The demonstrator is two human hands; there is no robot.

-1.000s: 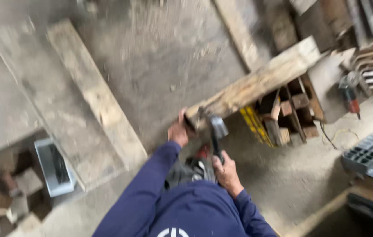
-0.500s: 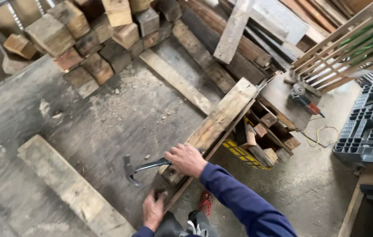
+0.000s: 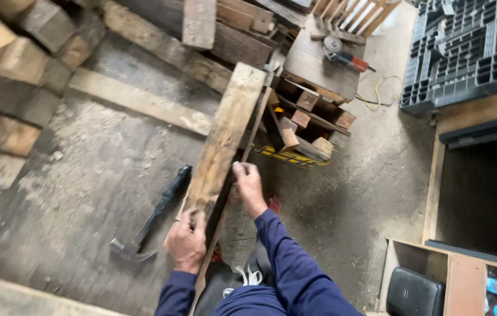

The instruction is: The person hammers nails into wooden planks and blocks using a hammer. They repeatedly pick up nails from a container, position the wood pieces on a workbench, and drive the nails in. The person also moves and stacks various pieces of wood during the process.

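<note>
Weathered timber plank (image 3: pixel 223 137), angled up from floor to crate; near end gripped by left hand (image 3: pixel 186 241), right edge clasped by right hand (image 3: pixel 249 186); claw hammer (image 3: pixel 150 219) laid alongside on concrete

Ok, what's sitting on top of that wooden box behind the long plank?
An angle grinder with a red handle lies on the flat top of the wooden box. Wood offcuts show in its open side; the weathered long plank covers the box's left edge.
</note>
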